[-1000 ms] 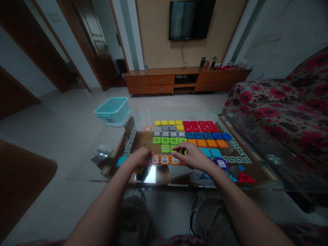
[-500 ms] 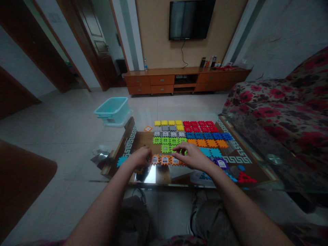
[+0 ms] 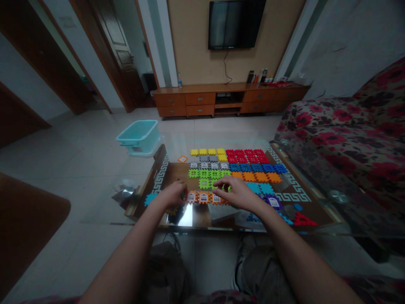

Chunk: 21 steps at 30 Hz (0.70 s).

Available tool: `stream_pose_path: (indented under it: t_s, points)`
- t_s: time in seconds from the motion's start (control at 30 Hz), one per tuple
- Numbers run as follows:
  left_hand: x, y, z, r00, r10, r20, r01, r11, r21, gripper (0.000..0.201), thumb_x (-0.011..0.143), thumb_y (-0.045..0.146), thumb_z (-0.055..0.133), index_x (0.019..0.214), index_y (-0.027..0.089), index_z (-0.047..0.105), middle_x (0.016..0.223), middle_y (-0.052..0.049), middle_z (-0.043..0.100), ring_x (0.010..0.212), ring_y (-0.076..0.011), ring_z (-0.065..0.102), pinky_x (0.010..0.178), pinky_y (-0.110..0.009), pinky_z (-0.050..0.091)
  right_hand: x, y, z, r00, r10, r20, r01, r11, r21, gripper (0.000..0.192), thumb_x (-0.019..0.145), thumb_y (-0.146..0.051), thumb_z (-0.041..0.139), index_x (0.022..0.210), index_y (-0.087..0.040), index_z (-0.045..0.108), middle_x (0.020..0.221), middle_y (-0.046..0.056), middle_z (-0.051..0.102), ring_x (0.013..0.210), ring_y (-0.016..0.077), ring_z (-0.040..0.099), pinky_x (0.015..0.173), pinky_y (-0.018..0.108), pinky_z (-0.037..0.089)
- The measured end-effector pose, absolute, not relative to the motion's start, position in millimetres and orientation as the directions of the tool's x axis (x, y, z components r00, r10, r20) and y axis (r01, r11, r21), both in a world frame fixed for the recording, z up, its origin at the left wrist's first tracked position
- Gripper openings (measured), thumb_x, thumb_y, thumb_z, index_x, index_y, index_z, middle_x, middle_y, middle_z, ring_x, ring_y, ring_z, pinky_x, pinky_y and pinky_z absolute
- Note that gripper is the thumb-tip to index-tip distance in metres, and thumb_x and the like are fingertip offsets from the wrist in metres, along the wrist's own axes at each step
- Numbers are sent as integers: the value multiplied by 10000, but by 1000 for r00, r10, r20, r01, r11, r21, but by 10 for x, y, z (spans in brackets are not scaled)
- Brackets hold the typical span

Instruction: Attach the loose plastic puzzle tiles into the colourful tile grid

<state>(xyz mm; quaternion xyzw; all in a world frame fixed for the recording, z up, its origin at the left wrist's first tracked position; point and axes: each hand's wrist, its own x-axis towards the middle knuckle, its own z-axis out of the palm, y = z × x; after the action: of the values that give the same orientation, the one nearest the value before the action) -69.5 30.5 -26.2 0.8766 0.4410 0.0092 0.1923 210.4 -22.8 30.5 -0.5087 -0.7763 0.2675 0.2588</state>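
My left hand (image 3: 175, 195) is at the left end of a row of orange window tiles. Its fingers are curled in, with the tips beside the end tile (image 3: 191, 196); whatever they may hold is hidden. Another orange window tile (image 3: 203, 197) sits in the middle of that row. Over the row's right part hovers my right hand (image 3: 233, 192), thumb and forefinger apart with a gap between them. It partly covers an orange window tile (image 3: 216, 198) and some lime green tiles (image 3: 204, 183) behind.
Yellow (image 3: 203, 152), red (image 3: 249, 156), grey (image 3: 204, 166), blue (image 3: 256, 168) and plain orange tiles (image 3: 248, 177) lie in rows on the glass table (image 3: 202, 223). A purple tile (image 3: 274, 202) and red triangle (image 3: 304, 219) lie right. A turquoise bin (image 3: 141, 137) stands beyond the table.
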Motion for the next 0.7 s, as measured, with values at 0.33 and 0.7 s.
stream_pose_path:
  t_s: [0.33, 0.7]
  points:
    - [-883, 298, 37, 519, 842, -147, 841, -473, 262, 312, 706, 156, 578, 1017, 151, 608, 1047, -98, 586, 959, -222, 584, 845, -311, 463, 2103, -242, 322, -350, 927, 132, 671, 347, -656, 202, 880, -373, 652, 937, -202, 743, 884, 55, 718, 790, 175, 629, 693, 298, 459]
    - [-1517, 189, 167, 186, 977, -106, 975, -170, 143, 216, 848, 202, 460, 999, 167, 611, 1047, -119, 643, 952, -226, 632, 850, -314, 478, 1679, -594, 206, -589, 800, -114, 717, 451, -532, 231, 890, -177, 513, 747, -167, 694, 743, 72, 703, 666, 179, 616, 604, 278, 402]
